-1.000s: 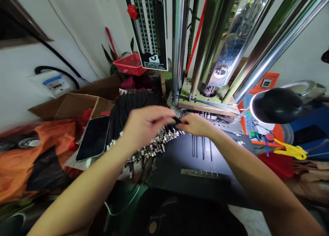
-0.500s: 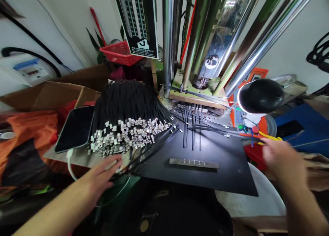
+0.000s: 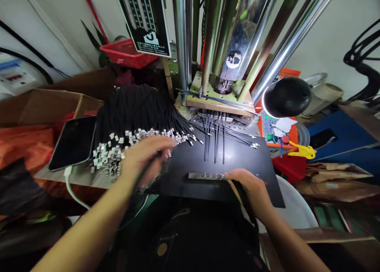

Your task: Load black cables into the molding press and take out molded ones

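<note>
Two bare hands worked at the near edge of a black work plate (image 3: 255, 165). The right hand (image 3: 247, 185) lay with fingers curled at the right end of a slim metal fixture bar (image 3: 206, 176); whether it pinched anything I could not tell. The left hand (image 3: 145, 157), blurred, hung loosely curled over the near tips of a big bundle of black cables (image 3: 133, 110) whose metal connector ends (image 3: 118, 145) fanned toward the person; a dark strand seemed to run under its fingers, but the grip was not clear. Just beyond the bar, several loaded cables (image 3: 215, 135) lay side by side on the plate, running back under the mould block (image 3: 216, 102) of a vertical press with chrome columns (image 3: 181, 38). A few loose cables with metal tips (image 3: 249, 143) lay across the plate to the right. Judged from this, only a handful had been placed and the large bundle remained to be worked, so the job looked early. Left of the bundle a smartphone (image 3: 74, 141) rested on its charging lead, beside a cardboard box (image 3: 44, 106). To the right stood a black lamp head (image 3: 286, 96), an orange control panel (image 3: 274, 125) and yellow-handled scissors (image 3: 299, 150). Farthest back, a red basket (image 3: 126, 54) sat against the wall.
</note>
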The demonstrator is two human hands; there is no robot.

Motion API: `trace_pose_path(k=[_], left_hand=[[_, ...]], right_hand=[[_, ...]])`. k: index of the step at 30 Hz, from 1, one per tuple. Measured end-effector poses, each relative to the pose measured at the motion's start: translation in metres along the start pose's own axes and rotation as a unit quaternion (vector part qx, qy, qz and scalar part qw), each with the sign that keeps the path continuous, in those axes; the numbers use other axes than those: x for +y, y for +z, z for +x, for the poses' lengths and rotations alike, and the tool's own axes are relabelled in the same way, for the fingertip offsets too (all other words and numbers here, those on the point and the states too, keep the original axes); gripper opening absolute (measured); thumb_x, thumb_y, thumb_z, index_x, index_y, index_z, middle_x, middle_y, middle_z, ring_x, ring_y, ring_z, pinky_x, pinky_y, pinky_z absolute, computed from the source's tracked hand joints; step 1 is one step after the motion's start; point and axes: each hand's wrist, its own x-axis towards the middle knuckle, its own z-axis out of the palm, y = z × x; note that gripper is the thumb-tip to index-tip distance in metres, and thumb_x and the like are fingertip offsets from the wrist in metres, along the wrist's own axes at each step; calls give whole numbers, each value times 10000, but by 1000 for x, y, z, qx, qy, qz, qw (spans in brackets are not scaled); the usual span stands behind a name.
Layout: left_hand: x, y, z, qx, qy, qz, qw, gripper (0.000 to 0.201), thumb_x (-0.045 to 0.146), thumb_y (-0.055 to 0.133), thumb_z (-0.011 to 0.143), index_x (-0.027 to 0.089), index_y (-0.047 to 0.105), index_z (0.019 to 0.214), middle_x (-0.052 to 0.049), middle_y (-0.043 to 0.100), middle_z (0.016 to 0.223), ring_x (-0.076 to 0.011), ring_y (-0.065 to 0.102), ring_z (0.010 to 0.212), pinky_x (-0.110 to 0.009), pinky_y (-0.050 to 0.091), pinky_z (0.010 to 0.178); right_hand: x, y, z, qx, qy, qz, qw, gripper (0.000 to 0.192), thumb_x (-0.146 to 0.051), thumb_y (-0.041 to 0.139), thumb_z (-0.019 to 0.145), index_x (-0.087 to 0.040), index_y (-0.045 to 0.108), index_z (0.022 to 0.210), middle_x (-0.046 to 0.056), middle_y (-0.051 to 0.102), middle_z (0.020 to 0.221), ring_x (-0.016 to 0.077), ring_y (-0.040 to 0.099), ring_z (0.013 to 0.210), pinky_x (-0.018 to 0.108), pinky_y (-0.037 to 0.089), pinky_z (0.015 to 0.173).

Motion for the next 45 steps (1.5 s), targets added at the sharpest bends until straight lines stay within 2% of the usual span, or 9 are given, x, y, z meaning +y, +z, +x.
trace_pose_path(k=[3, 7, 15, 19, 24, 29, 36, 41, 45], left_hand=[[14, 50, -5, -125, 65, -119, 983, 225, 95, 526, 890, 187, 686, 1019, -27, 734, 978, -119, 690, 891, -224, 539, 825], [26, 88, -13, -202, 9, -154, 967, 163, 155, 579, 861, 171, 687, 982, -64, 738, 1004, -167, 697, 910, -264, 539, 814], [35, 82, -5, -270, -5, -33, 962, 145, 150, 593, 830, 179, 691, 933, -47, 724, 938, -199, 669, 887, -305, 524, 802], [45, 78, 3, -327, -17, 34, 944, 152, 164, 605, 831, 183, 704, 945, -46, 722, 924, -216, 676, 856, -328, 536, 771], [74, 85, 13, -388, -3, 176, 905, 159, 137, 551, 875, 153, 709, 862, -78, 702, 843, -255, 683, 813, -351, 547, 695], [65, 77, 9, -363, 18, 140, 921, 246, 74, 498, 880, 175, 721, 901, -54, 693, 884, -197, 679, 801, -286, 547, 701], [22, 65, -13, -138, -25, -124, 982, 284, 61, 478, 897, 199, 723, 852, -34, 707, 942, -140, 693, 958, -238, 537, 844], [27, 81, -20, -183, -35, -137, 973, 253, 22, 521, 833, 207, 693, 856, -9, 729, 894, -152, 694, 921, -250, 527, 811], [34, 81, -17, -220, -47, -73, 972, 247, 15, 519, 789, 207, 650, 873, 15, 691, 831, -131, 647, 757, -225, 490, 691]], right_hand=[[-1, 14, 8, 18, 114, 39, 993, 162, -286, 598, 885, -209, 737, 919, 53, 749, 863, 222, 712, 769, 341, 590, 687], [2, 7, 12, 3, 130, 33, 991, 138, -239, 623, 847, -220, 743, 912, 25, 753, 841, 204, 712, 752, 315, 573, 698], [-19, 12, 12, -67, -3, -127, 990, 206, -133, 513, 890, -181, 689, 985, 78, 728, 939, 212, 672, 845, 297, 527, 721], [-16, 12, 13, -97, 10, -129, 987, 207, -112, 550, 863, -188, 702, 981, 67, 729, 916, 215, 670, 828, 304, 528, 726], [8, 3, 4, 15, 92, 5, 996, 147, -191, 581, 886, -216, 718, 933, 25, 744, 894, 185, 702, 803, 282, 552, 721], [12, 8, -2, 24, 46, 9, 999, 141, -197, 566, 917, -208, 700, 961, 35, 724, 896, 187, 678, 830, 299, 557, 725], [0, 8, 1, -21, -91, -80, 992, 245, -134, 445, 973, -170, 673, 1053, 87, 730, 997, 212, 643, 900, 364, 559, 821], [3, 7, 3, -27, -98, -84, 991, 229, -137, 457, 973, -156, 680, 1019, 93, 733, 972, 211, 648, 872, 357, 567, 793], [10, 0, 0, 13, -19, -63, 998, 201, -167, 504, 961, -189, 704, 970, 75, 726, 1007, 188, 682, 891, 298, 571, 774]])
